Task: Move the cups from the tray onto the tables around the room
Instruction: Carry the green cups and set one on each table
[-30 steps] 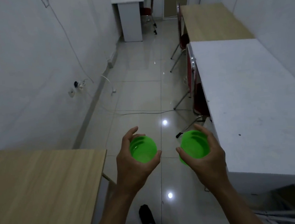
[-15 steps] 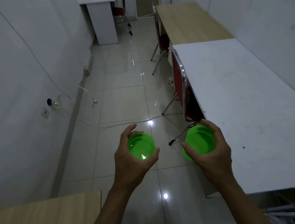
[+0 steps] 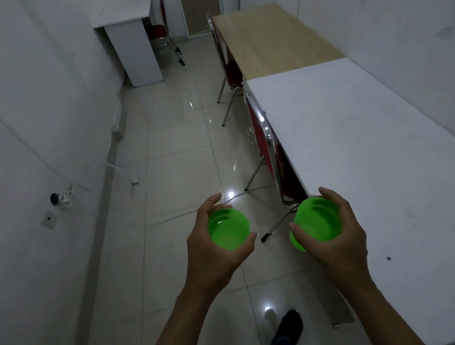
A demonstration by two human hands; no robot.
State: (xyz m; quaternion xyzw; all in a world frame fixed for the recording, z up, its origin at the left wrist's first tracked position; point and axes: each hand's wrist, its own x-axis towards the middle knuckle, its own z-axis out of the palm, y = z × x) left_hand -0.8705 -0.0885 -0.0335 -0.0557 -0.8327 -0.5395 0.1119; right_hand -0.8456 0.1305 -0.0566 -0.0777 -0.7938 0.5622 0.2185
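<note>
Low in the frame's centre, the left hand [image 3: 214,253] curls around one green cup [image 3: 228,228]; the right hand [image 3: 334,241] wraps another green cup [image 3: 316,222], held just beside the white surface [image 3: 370,146] at right, over the tiled floor [image 3: 180,154].

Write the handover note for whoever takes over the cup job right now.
Left hand: holds one bright green plastic cup, mouth up, over the tiled floor.
Right hand: holds a second green plastic cup at the edge of the long white table.
Done: neither cup is set down; the white table and the wooden table beyond carry no cups.
Left: place both cups on tables. Tray not in view.
</note>
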